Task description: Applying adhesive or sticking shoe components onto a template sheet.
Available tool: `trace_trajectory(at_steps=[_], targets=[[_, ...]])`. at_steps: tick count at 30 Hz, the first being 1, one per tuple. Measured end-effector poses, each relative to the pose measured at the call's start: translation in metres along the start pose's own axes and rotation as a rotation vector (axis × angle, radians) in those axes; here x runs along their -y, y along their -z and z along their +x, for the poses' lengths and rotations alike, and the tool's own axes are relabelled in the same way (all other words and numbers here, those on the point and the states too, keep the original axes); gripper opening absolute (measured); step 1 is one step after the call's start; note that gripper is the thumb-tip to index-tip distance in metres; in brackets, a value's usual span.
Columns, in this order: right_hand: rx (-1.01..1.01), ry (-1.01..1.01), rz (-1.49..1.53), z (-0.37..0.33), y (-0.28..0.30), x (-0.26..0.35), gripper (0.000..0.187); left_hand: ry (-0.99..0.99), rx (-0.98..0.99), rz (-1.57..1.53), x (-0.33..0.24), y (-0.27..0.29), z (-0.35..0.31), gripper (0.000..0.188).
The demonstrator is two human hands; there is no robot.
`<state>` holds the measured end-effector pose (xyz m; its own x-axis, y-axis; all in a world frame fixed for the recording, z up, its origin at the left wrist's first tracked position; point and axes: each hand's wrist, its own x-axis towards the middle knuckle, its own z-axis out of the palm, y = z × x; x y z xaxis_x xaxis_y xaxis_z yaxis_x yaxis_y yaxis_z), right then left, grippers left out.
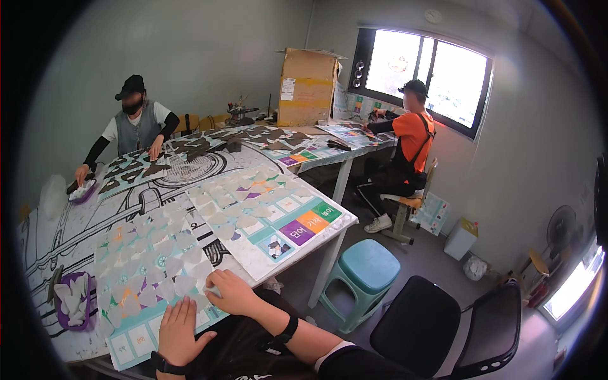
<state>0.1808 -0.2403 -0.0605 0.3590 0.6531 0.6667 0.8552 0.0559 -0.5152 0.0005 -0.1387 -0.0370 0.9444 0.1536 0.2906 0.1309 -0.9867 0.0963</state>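
Observation:
My left hand (179, 332) lies flat, fingers apart, on the near edge of a printed sheet (136, 345) covered with several pale, petal-shaped white pieces (152, 266). My right hand (231, 292) rests on the sheet's right corner with its fingers curled around a small white piece (212, 291). Both wrists wear black bands. A second sheet (304, 228) with more white pieces lies just beyond, to the right.
A purple tray (73, 303) with white material sits at the table's left. Two other people work at the far tables, among dark pieces (136, 168) and a cardboard box (307, 85). A teal stool (361, 278) and a black chair (437, 326) stand to my right.

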Motion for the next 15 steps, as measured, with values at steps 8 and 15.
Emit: trace_trajectory(at_steps=[8, 15], targets=[[0.118, -0.017, 0.117, 0.000, 0.006, 0.000, 0.017, -0.241, -0.309, -0.468, -0.022, 0.081, -0.037, 0.028], [0.167, -0.060, 0.103, 0.003, 0.011, 0.003, 0.019, -0.919, -1.204, -0.952, -0.084, 0.127, -0.045, 0.039]])
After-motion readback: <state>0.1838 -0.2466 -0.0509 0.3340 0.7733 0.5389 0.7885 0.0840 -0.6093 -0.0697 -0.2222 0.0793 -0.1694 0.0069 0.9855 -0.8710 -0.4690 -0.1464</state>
